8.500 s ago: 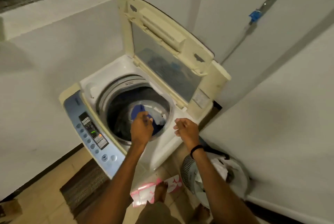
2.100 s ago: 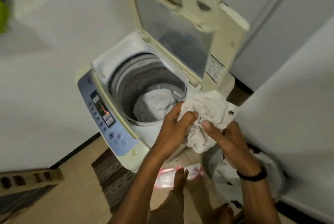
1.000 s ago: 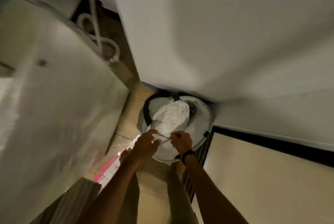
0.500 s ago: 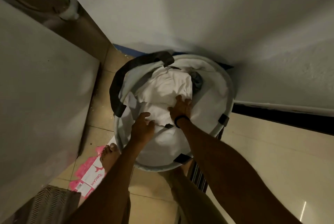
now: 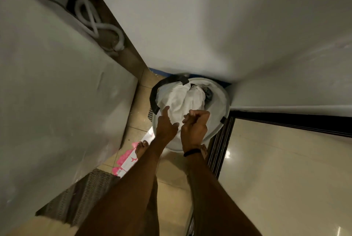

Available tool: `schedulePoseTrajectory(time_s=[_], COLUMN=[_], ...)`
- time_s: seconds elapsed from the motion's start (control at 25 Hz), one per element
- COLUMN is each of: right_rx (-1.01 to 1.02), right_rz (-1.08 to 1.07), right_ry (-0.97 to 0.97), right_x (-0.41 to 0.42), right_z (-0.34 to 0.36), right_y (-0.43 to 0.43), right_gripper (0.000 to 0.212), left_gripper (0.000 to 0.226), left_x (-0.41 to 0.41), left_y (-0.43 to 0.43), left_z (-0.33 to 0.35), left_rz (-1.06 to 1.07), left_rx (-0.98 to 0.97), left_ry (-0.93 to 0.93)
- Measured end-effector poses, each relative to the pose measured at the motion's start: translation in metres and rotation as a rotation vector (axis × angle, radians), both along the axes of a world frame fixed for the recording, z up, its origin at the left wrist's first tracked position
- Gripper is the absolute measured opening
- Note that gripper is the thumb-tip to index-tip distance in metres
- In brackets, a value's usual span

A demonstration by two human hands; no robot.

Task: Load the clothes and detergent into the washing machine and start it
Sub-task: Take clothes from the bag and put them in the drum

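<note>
A round white laundry basket [image 5: 225, 100] with black handles stands on the floor in the wall corner. It holds a bunched white garment [image 5: 186, 98] and a dark grey piece [image 5: 208, 92] behind it. My right hand [image 5: 194, 125] hangs over the basket's near side, fingers curled round a fold of the white garment. My left hand [image 5: 166, 124] is beside it, index finger straight, thumb pinching the same cloth. The washing machine's white side panel [image 5: 57, 102] fills the left; its drum and controls are out of view. A pink and white detergent packet [image 5: 124, 158] lies by my left foot.
A coiled white hose [image 5: 95, 26] lies behind the machine. A dark ribbed mat [image 5: 85, 195] lies at the machine's base. White walls close in behind and to the right of the basket. A dark door track [image 5: 219, 150] runs beside glossy floor tiles.
I turned from the open machine down to the basket. In the last half second both hands rose from pressing into the clothes, drawing the white garment up and towards me.
</note>
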State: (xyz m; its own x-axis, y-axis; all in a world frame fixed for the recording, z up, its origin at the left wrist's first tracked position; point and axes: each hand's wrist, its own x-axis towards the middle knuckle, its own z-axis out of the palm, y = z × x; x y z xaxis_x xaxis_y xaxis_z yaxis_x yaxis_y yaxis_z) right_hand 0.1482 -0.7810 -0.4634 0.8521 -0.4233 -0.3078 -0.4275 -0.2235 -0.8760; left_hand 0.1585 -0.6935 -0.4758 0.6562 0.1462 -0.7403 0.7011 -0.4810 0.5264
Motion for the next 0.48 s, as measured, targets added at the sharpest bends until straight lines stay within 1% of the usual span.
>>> schedulePoseTrajectory(time_s=[0.08, 0.12, 0.2, 0.28, 0.32, 0.4, 0.48], right_rx=[0.049, 0.079, 0.155, 0.191, 0.168, 0.077, -0.042], right_rz=[0.019, 0.010, -0.043, -0.048, 0.002, 0.147, 0.322], right_ry=[0.113, 0.206, 0.433, 0.614, 0.688, 0.822, 0.911], right_x=[0.008, 0.012, 0.017, 0.018, 0.017, 0.013, 0.013], right_z=[0.051, 0.065, 0.055, 0.012, -0.017, -0.084, -0.151], right_y=[0.003, 0.004, -0.001, -0.007, -0.011, -0.015, -0.017], right_gripper=[0.004, 0.002, 0.013, 0.022, 0.027, 0.045, 0.070], left_gripper=[0.066, 0.060, 0.051, 0.049, 0.051, 0.053, 0.054], left_x=[0.004, 0.006, 0.008, 0.007, 0.006, 0.002, -0.004], left_y=[0.003, 0.004, 0.006, 0.007, 0.008, 0.007, 0.005], left_z=[0.046, 0.063, 0.070, 0.046, 0.026, -0.027, -0.081], left_rz=[-0.052, -0.023, 0.064, 0.138, 0.176, 0.268, 0.366], left_rx=[-0.018, -0.054, -0.120, -0.121, -0.119, -0.117, -0.120], left_ry=[0.027, 0.066, 0.123, 0.154, 0.161, 0.148, 0.154])
